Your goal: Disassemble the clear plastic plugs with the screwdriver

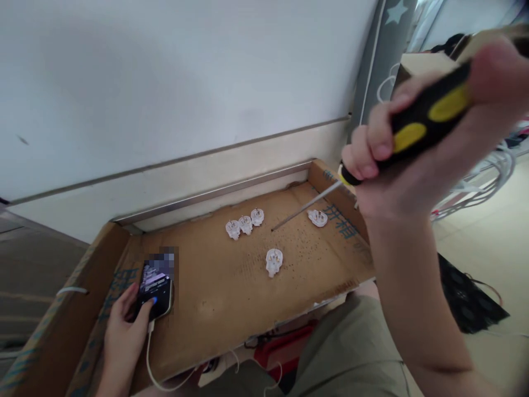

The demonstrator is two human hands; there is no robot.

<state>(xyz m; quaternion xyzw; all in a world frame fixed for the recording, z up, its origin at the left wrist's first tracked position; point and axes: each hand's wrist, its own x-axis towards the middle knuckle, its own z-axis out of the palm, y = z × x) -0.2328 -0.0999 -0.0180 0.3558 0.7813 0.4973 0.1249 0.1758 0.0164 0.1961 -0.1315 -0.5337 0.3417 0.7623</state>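
Observation:
My right hand (pixel 376 149) is raised at the upper right, wrapped around the black and yellow handle of a screwdriver (pixel 430 121). Its long metal shaft slants down to the left over the cardboard. At the lower left, my left hand (pixel 128 325) grips a smartphone (pixel 156 289) with a lit screen, the thumb over its lower part. A white cable runs from the phone's bottom end. Three white plug pieces with metal pins (pixel 245 224) sit in a row. One more plug piece (pixel 274 261) lies nearer me, and another (pixel 318 218) lies to the right.
A shallow cardboard tray (pixel 206 303) with raised sides holds the pieces, and dark specks dot its floor. Behind it stands a white panel (pixel 185 82). Bundled white cables (pixel 483 182) hang at the right, and a black flat item (pixel 471 298) lies on the floor.

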